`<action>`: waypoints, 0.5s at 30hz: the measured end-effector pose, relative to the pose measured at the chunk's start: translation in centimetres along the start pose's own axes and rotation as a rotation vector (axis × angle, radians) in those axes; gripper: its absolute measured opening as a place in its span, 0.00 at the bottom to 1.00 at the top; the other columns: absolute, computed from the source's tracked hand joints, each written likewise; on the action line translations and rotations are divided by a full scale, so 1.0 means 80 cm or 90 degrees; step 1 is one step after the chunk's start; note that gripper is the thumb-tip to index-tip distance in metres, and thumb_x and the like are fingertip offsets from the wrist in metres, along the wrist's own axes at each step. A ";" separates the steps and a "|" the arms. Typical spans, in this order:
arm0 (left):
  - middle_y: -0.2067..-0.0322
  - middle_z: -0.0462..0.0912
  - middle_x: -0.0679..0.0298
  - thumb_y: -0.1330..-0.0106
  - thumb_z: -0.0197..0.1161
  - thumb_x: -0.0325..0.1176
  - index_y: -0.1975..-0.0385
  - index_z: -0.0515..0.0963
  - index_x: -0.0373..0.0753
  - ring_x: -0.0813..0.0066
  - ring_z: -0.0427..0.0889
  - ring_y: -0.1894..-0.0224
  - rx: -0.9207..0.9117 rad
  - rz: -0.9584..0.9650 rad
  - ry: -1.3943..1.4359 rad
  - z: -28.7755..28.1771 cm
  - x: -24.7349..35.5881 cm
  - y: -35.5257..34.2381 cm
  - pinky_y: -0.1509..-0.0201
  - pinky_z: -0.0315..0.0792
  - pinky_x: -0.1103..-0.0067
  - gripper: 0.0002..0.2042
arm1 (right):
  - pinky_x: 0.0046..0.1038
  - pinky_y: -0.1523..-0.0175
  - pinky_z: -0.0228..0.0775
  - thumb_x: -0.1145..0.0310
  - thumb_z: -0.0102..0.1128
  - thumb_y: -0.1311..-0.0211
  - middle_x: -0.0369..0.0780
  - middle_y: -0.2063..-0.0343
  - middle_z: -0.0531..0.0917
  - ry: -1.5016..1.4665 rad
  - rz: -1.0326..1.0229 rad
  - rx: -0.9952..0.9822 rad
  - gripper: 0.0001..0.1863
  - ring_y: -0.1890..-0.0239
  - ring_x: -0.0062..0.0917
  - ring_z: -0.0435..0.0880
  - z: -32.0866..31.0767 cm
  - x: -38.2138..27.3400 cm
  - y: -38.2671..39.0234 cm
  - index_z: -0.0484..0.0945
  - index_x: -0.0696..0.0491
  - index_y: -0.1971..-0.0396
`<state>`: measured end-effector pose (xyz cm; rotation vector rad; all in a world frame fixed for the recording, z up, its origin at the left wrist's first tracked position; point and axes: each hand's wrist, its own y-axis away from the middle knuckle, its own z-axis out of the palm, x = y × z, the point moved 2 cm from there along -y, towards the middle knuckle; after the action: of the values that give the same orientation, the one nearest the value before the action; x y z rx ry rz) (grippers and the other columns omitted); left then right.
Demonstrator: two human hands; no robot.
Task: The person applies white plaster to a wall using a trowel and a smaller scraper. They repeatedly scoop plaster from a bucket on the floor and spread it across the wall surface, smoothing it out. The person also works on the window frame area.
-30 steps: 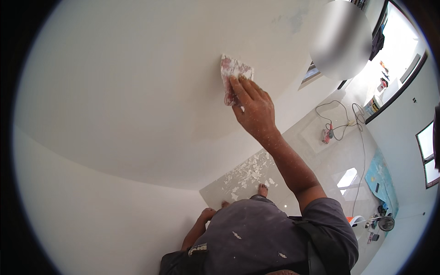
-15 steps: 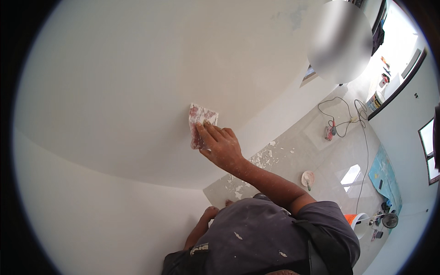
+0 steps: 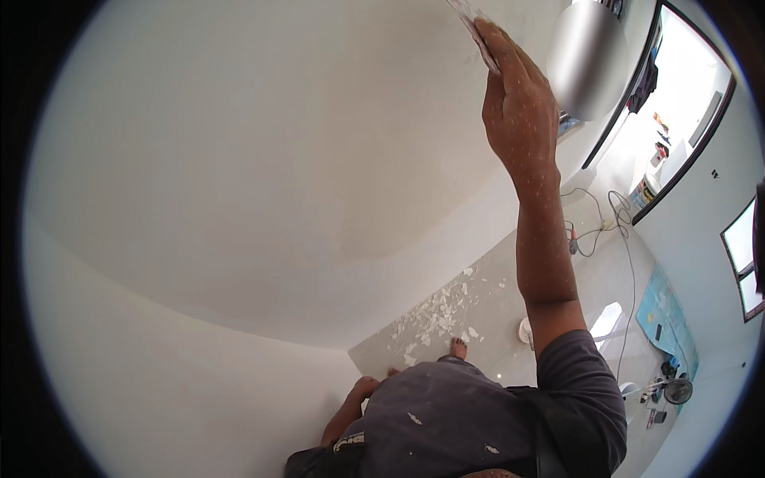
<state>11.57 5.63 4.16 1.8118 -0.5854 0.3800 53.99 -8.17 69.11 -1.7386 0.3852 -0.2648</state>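
My right hand (image 3: 518, 111) is raised high at the upper middle-right, fingers closed on a thin pink, white-smeared sanding sheet (image 3: 470, 32) at the white wall (image 3: 239, 159), seen edge-on. A faint beige, slightly darker patch shows on the wall below it. My left hand (image 3: 364, 386) hangs low beside my body near the adjoining wall, its fingers curled; what is in it, if anything, is hidden.
White flakes (image 3: 442, 311) litter the floor by my bare feet. Behind my right arm are a pale tub (image 3: 525, 331), a red tool (image 3: 572, 239) and looping cable. At right are a blue sheet (image 3: 665, 303), a round fan-like object (image 3: 677, 390), a bucket (image 3: 644, 191), doorway and window.
My right hand first moved down and left, then swept far up and right with the sheet, my arm now extended. My left hand stays low by my body.
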 end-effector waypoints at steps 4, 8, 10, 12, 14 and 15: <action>0.66 0.87 0.54 0.50 0.67 0.48 0.66 0.85 0.36 0.67 0.85 0.63 0.020 -0.028 -0.068 -0.003 0.009 0.000 0.58 0.77 0.72 0.20 | 0.37 0.46 0.79 0.78 0.55 0.35 0.43 0.47 0.82 0.069 0.012 -0.064 0.25 0.47 0.38 0.83 0.025 0.000 -0.018 0.74 0.44 0.39; 0.64 0.87 0.54 0.48 0.66 0.47 0.65 0.85 0.35 0.65 0.86 0.61 0.040 -0.046 -0.018 0.001 -0.016 0.000 0.56 0.77 0.71 0.21 | 0.34 0.55 0.76 0.79 0.57 0.43 0.40 0.55 0.83 0.083 -0.044 -0.056 0.24 0.55 0.33 0.82 0.039 -0.058 0.039 0.75 0.51 0.44; 0.64 0.87 0.55 0.48 0.66 0.47 0.64 0.85 0.35 0.66 0.86 0.62 0.023 0.010 -0.011 0.002 -0.029 -0.006 0.56 0.77 0.72 0.21 | 0.33 0.55 0.76 0.78 0.58 0.43 0.40 0.55 0.83 0.072 -0.034 -0.101 0.25 0.55 0.32 0.83 0.045 -0.078 0.063 0.74 0.51 0.44; 0.64 0.87 0.55 0.48 0.67 0.48 0.64 0.85 0.36 0.67 0.86 0.62 0.016 -0.006 -0.002 0.004 -0.047 -0.012 0.57 0.78 0.72 0.21 | 0.35 0.48 0.74 0.77 0.61 0.43 0.42 0.51 0.82 0.034 0.005 -0.162 0.28 0.50 0.35 0.82 0.050 -0.105 0.098 0.73 0.48 0.40; 0.63 0.87 0.56 0.48 0.68 0.49 0.64 0.85 0.37 0.68 0.85 0.62 0.014 -0.037 0.000 0.006 -0.057 -0.020 0.57 0.78 0.72 0.21 | 0.38 0.44 0.73 0.73 0.65 0.44 0.43 0.47 0.82 -0.004 0.018 -0.193 0.32 0.46 0.37 0.82 0.058 -0.128 0.124 0.72 0.47 0.37; 0.63 0.87 0.56 0.49 0.69 0.49 0.64 0.85 0.37 0.69 0.85 0.62 0.015 -0.061 0.000 0.007 -0.062 -0.027 0.57 0.78 0.72 0.21 | 0.38 0.44 0.74 0.73 0.66 0.44 0.44 0.47 0.82 -0.013 0.019 -0.213 0.32 0.46 0.37 0.82 0.066 -0.139 0.140 0.72 0.47 0.37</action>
<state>8.69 6.62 -0.37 1.8548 -0.4948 0.3230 44.57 -0.88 57.43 -2.0601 0.4595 -0.1678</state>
